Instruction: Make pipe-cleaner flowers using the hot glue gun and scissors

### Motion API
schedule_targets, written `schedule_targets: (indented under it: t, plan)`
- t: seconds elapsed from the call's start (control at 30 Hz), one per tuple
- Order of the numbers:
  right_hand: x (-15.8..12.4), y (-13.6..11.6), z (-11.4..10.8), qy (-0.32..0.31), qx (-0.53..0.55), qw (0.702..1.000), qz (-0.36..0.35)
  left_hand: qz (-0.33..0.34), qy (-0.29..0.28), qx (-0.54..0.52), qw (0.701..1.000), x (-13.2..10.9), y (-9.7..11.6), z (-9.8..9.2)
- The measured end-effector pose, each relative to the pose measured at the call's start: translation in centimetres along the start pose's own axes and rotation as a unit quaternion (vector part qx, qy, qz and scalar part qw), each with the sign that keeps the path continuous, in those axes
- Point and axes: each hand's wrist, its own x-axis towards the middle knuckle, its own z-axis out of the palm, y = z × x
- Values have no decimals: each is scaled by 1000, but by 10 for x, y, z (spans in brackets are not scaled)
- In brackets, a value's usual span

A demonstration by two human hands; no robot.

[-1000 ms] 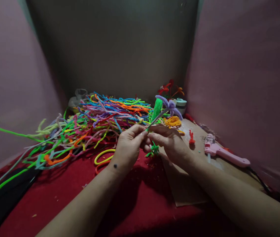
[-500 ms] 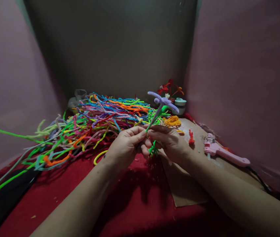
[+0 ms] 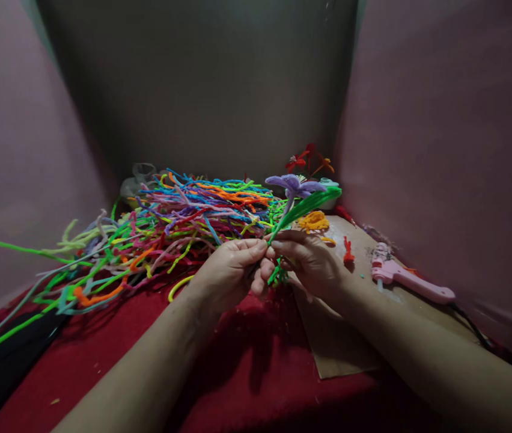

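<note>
Between my hands stands a pipe cleaner flower (image 3: 292,185) with purple petals and a pale centre, tilted up and to the right. A long green leaf (image 3: 306,206) slants out beside its stem. My left hand (image 3: 233,264) pinches the base of the stem between thumb and fingers. From the other side, my right hand (image 3: 312,261) has its fingertips closed on the same spot, where leaf and stem meet. The lower end of the stem is hidden by my fingers. Just below them shows a bundle of green pipe cleaner pieces (image 3: 277,273).
A large heap of coloured pipe cleaners (image 3: 202,207) lies at the back left. To the right, a pink glue gun (image 3: 411,279) rests on cardboard (image 3: 335,343), near a small red piece (image 3: 348,249) and an orange coil (image 3: 313,221). Red flowers (image 3: 296,161) stand behind.
The flower has turned in my fingers, so the green leaf now shows along its length at the right. Both hands keep their pinch at nearly the same place.
</note>
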Motion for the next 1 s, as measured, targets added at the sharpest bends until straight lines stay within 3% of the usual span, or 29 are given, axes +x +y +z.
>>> schedule_targets:
  t: [0.07, 0.13, 0.2, 0.3, 0.37, 0.43, 0.57, 0.63, 0.87, 1.0]
  plan:
    - [-1, 0, 0, 26, 2, 1000, 13, 44, 59, 82, 994, 1, -2, 4]
    - [-3, -2, 1, 53, 1, 998, 23, 106, 137, 192, 966, 1, -5, 8]
    - [-4, -4, 2, 66, -8, 997, 24, 163, 188, 320, 914, 0, -10, 10]
    - [-5, -5, 3, 57, -38, 998, 16, 219, 214, 483, 821, -2, -15, 11]
    - [-5, -6, 4, 47, -55, 997, 8, 226, 221, 513, 798, -3, -15, 12]
    - [-5, -7, 6, 44, -53, 998, -1, 212, 219, 467, 830, -3, -14, 14]
    - [-4, -8, 9, 29, -11, 999, -14, 137, 182, 259, 939, -1, -6, 15]
    - [-3, -7, 8, 0, -10, 1000, -18, 107, 156, 166, 968, 0, -3, 13]
    - [-4, -6, 5, 5, -72, 995, -69, 72, 95, 10, 993, -1, 0, 8]
    - [-4, -9, 7, 6, -23, 999, -38, 46, 51, -44, 997, -2, 0, 6]
